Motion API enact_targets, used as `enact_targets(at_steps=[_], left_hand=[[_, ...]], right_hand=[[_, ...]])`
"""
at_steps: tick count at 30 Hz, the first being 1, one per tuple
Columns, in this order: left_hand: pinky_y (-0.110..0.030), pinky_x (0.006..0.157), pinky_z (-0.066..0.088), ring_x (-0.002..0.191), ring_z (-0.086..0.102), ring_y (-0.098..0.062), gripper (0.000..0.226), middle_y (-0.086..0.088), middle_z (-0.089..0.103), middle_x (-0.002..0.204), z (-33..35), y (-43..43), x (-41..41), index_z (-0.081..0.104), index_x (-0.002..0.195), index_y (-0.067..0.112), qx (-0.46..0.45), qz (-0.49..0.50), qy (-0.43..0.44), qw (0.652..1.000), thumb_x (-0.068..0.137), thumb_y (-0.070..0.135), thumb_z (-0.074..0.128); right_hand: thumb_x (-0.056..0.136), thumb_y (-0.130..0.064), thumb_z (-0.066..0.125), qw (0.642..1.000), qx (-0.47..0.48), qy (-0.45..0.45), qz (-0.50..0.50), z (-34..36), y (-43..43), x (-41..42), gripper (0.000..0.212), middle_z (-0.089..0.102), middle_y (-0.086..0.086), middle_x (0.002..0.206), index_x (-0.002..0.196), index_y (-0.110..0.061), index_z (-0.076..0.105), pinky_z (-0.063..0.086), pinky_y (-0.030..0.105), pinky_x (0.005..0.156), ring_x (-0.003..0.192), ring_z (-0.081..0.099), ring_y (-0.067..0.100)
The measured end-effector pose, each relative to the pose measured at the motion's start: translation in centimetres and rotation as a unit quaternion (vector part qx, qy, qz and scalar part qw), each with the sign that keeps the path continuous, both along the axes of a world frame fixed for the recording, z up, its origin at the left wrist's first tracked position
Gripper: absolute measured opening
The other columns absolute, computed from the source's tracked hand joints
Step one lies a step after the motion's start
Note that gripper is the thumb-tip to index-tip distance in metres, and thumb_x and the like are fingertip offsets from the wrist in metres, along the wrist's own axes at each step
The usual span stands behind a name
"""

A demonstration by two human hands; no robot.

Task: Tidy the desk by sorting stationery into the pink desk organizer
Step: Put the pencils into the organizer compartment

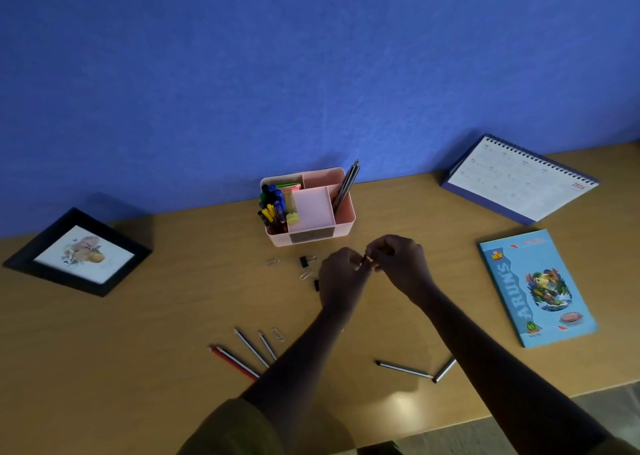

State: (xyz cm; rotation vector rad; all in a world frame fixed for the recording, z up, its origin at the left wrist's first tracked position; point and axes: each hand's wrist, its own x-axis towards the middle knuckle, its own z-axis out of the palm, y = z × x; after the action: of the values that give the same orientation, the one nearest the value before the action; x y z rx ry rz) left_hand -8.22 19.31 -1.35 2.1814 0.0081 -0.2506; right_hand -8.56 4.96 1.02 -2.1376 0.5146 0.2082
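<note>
left hand (341,274), right hand (398,260): both pinch tiny dim object (365,257) | identity unclear

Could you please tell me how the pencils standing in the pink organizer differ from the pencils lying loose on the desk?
The dark grey pencils in the pink plastic organizer stand leaning, tips above its rim; the loose striped pencils lie flat on the wooden desk. The organizer's pencils are bunched in one compartment; the loose pencils are scattered in two groups. The loose ones include a red pencil; the organizer's all look grey. Both sets are slim.
</note>
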Motion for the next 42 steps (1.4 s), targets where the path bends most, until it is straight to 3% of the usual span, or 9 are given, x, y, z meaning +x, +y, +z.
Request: enact_targets(at_steps=[6, 11, 16, 18, 21, 29, 34, 37, 42], left_hand=[[-0.028, 0.070, 0.063, 0.078, 0.072, -0.005, 0.023, 0.003, 0.079, 0.090, 2.0, 0.8, 1.3, 0.078, 0.102, 0.013, -0.008, 0.001, -0.084, 0.996, 0.099, 0.036, 0.075], [-0.026, 0.075, 0.062, 0.085, 0.073, -0.006, 0.024, 0.002, 0.079, 0.097, 3.4, 1.7, 1.9, 0.078, 0.110, 0.012, -0.048, 0.014, -0.129, 0.990, 0.101, 0.034, 0.074], [-0.025, 0.069, 0.062, 0.076, 0.073, -0.005, 0.014, 0.002, 0.079, 0.087, 3.0, 5.6, 1.4, 0.079, 0.100, 0.012, -0.037, 0.084, -0.160, 0.983, 0.104, 0.023, 0.071], [-0.026, 0.068, 0.061, 0.075, 0.072, -0.008, 0.014, -0.001, 0.080, 0.088, 2.2, 8.0, 0.7, 0.080, 0.100, 0.009, -0.008, 0.114, -0.129, 0.985, 0.103, 0.020, 0.071], [-0.013, 0.067, 0.051, 0.078, 0.071, -0.007, 0.016, -0.003, 0.082, 0.093, 1.1, 11.6, -0.3, 0.081, 0.104, 0.009, 0.021, 0.157, -0.077, 0.984, 0.103, 0.022, 0.071], [-0.027, 0.065, 0.049, 0.084, 0.071, -0.018, 0.019, -0.006, 0.081, 0.103, -0.6, 21.5, -3.0, 0.081, 0.105, 0.012, 0.081, 0.292, 0.058, 0.951, 0.099, 0.028, 0.073], [-0.039, 0.081, 0.056, 0.096, 0.074, -0.036, 0.017, -0.012, 0.080, 0.097, -1.7, 25.9, -4.9, 0.079, 0.091, 0.014, 0.104, 0.328, 0.133, 0.930, 0.093, 0.031, 0.081], [-0.040, 0.084, 0.058, 0.100, 0.074, -0.036, 0.028, -0.012, 0.081, 0.102, -2.3, 27.2, -5.8, 0.081, 0.099, 0.012, 0.119, 0.331, 0.169, 0.921, 0.093, 0.040, 0.080], [-0.037, 0.082, 0.055, 0.104, 0.074, -0.034, 0.042, -0.009, 0.081, 0.110, -2.7, 27.9, -7.3, 0.083, 0.109, 0.014, 0.124, 0.323, 0.221, 0.912, 0.092, 0.052, 0.076]], right_hand=[[0.096, -0.014, 0.075, 0.998, -0.014, -0.035, 0.046, 3.2, 0.2, 1.6, 0.010, 0.077, -0.004, 0.077, 0.089, -0.021, 0.079, 0.065, 0.047, 0.071, 0.069, 0.074, 0.014], [0.097, -0.012, 0.074, 0.994, -0.033, -0.091, 0.057, 5.7, 0.4, 2.5, 0.008, 0.076, -0.007, 0.080, 0.093, -0.018, 0.079, 0.066, 0.043, 0.071, 0.071, 0.073, 0.010], [0.100, -0.022, 0.072, 0.981, -0.031, -0.189, -0.016, 8.4, -0.1, 4.2, 0.009, 0.076, -0.007, 0.080, 0.095, -0.022, 0.079, 0.065, 0.043, 0.071, 0.074, 0.074, 0.012], [0.099, -0.021, 0.072, 0.972, -0.025, -0.227, -0.054, 9.1, -0.3, 5.3, 0.009, 0.077, -0.007, 0.079, 0.093, -0.021, 0.079, 0.063, 0.048, 0.073, 0.074, 0.074, 0.014], [0.097, -0.021, 0.070, 0.965, -0.025, -0.247, -0.091, 9.4, 0.1, 7.1, 0.011, 0.078, -0.007, 0.082, 0.093, -0.020, 0.080, 0.063, 0.051, 0.076, 0.077, 0.074, 0.014], [0.096, -0.017, 0.067, 0.967, -0.069, -0.235, -0.074, 7.2, 2.9, 10.7, 0.014, 0.079, -0.006, 0.092, 0.096, -0.016, 0.080, 0.063, 0.042, 0.076, 0.082, 0.073, 0.010], [0.098, -0.014, 0.064, 0.968, -0.124, -0.211, -0.045, 5.2, 4.2, 11.7, 0.016, 0.080, 0.001, 0.094, 0.095, -0.010, 0.080, 0.060, 0.034, 0.071, 0.081, 0.073, 0.017], [0.100, -0.016, 0.063, 0.968, -0.152, -0.195, -0.036, 4.3, 4.7, 12.0, 0.019, 0.081, 0.004, 0.094, 0.097, -0.009, 0.080, 0.050, 0.024, 0.064, 0.079, 0.073, 0.020], [0.105, -0.026, 0.060, 0.967, -0.184, -0.168, -0.050, 3.6, 5.4, 12.2, 0.025, 0.082, 0.007, 0.108, 0.113, -0.013, 0.080, 0.063, 0.038, 0.076, 0.090, 0.076, 0.024]])
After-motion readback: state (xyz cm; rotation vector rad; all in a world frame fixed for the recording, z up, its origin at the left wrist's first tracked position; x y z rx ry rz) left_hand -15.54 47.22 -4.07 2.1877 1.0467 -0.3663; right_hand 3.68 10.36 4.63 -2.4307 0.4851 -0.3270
